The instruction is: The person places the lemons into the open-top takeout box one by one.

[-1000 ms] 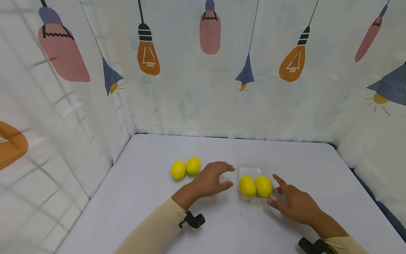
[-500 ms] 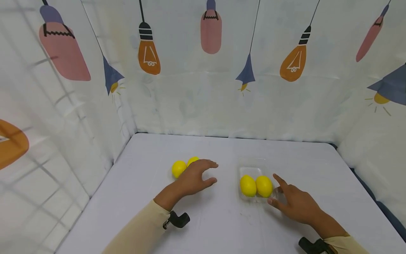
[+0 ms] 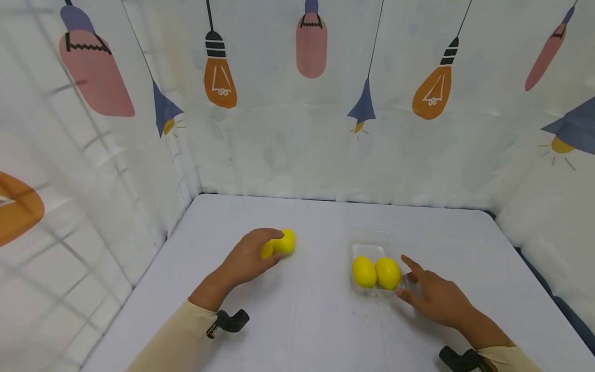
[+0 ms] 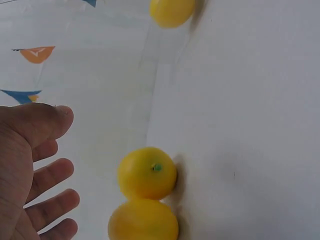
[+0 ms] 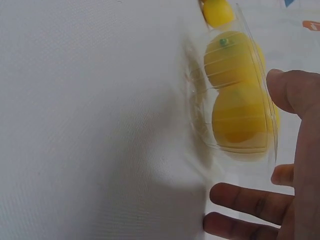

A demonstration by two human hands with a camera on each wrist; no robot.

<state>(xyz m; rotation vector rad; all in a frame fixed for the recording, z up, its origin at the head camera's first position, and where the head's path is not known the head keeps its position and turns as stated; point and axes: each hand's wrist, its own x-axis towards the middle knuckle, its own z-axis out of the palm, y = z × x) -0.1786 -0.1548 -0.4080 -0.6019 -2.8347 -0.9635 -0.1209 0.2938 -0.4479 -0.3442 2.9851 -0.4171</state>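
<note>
My left hand (image 3: 249, 257) reaches over a pair of yellow lemons at the left of the table. It partly hides the left lemon (image 3: 267, 250); the right lemon (image 3: 286, 241) shows past its fingertips. In the left wrist view, its spread fingers (image 4: 52, 177) stand apart from both. A clear plastic tray (image 3: 369, 251) on the right holds two more lemons, one on the left (image 3: 364, 272) and one beside it (image 3: 388, 273). My right hand (image 3: 434, 297) is at the tray's right side, fingers loosely spread, thumb (image 5: 287, 92) by the rim. Whether it touches the rim is unclear.
The table (image 3: 316, 320) has a white cover. A pale curtain (image 3: 297, 150) printed with lamps stands behind it and along the sides. Black wrist mounts are worn on the left (image 3: 232, 321) and right (image 3: 460, 359) forearms.
My left hand has moved left, from beside the tray to the loose lemons. My right hand, the tray and its lemons stay in place.
</note>
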